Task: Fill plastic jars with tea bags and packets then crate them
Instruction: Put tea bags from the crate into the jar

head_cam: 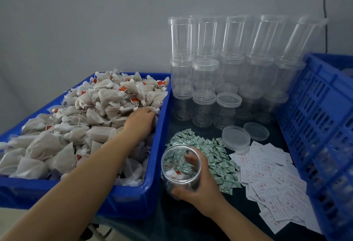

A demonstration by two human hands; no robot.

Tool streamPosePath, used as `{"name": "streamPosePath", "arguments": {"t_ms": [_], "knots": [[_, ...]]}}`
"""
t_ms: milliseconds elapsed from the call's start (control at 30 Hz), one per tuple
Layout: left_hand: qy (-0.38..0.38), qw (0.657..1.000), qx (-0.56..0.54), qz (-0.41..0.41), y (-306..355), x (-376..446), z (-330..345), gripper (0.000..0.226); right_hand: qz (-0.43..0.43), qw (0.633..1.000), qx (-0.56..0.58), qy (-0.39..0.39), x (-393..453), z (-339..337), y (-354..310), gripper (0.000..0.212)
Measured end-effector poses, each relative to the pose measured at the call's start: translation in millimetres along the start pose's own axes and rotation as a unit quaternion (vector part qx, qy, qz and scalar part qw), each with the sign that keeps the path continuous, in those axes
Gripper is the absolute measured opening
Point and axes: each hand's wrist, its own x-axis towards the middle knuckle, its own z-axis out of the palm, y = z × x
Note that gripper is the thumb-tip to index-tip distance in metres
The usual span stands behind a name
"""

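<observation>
My right hand (198,185) grips an open clear plastic jar (180,166) standing on the dark table; a few tea bags lie at its bottom. My left hand (140,121) reaches into the blue bin (133,200) on the left and rests on the heap of white tea bags (76,122) with red tags, fingers curled into the pile near the bin's right wall. Whether it holds a bag is hidden. A pile of small green packets (215,156) lies just behind and to the right of the jar.
Stacked empty lidded jars (225,72) fill the back of the table. Two loose lids (236,138) lie in front of them. White paper slips (277,181) are spread at the right. A blue slatted crate (324,126) stands along the right edge.
</observation>
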Motion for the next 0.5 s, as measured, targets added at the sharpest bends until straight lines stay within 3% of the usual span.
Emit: {"name": "streamPosePath", "arguments": {"t_ms": [233,367,500], "knots": [[0.029,0.998,0.060,-0.008,-0.3,-1.4,4.4,0.026,-0.001,1.000,0.006,-0.001,-0.8,-0.2,-2.6,0.097],[0.043,0.998,0.043,-0.006,-2.2,-4.4,0.2,0.010,-0.001,1.000,0.004,0.001,-1.2,-0.1,-3.4,0.096],[0.073,0.996,-0.045,-0.023,-6.5,-8.4,-5.7,0.009,0.000,1.000,0.004,0.000,-1.1,0.2,-3.2,0.097]]}}
